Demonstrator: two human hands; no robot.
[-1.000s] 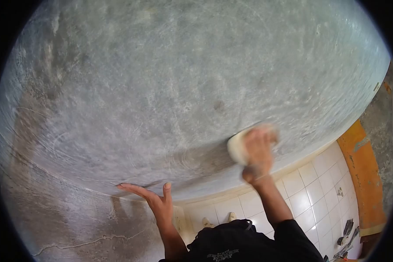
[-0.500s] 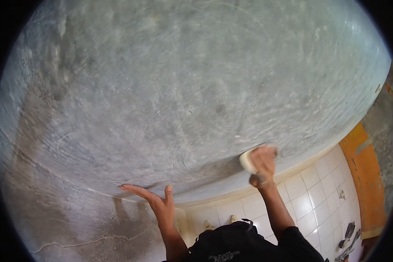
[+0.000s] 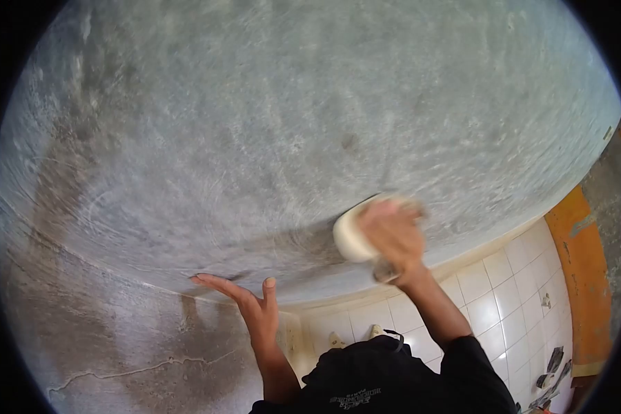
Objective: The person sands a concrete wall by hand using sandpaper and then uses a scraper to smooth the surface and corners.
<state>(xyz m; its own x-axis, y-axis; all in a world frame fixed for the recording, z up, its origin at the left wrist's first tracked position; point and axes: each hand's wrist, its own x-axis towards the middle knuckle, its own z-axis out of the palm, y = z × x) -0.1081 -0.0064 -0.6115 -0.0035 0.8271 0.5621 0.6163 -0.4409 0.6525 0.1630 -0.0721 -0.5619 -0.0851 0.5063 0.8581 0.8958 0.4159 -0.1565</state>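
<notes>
Head camera: the right hand (image 3: 395,233), curled over a pale pad (image 3: 350,238), has just carried it leftward across the grey wall (image 3: 255,138), suggesting a rubbing stroke underway. The left hand (image 3: 257,314) spreads open there, apparently holding nothing. The pad looks rounded, slightly blurred.

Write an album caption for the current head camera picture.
A right hand holds a pale pad at a grey wall, the left hand open nearby, white tiles below.

Dark objects (image 3: 555,359) lie on the white tiled floor (image 3: 481,314).
</notes>
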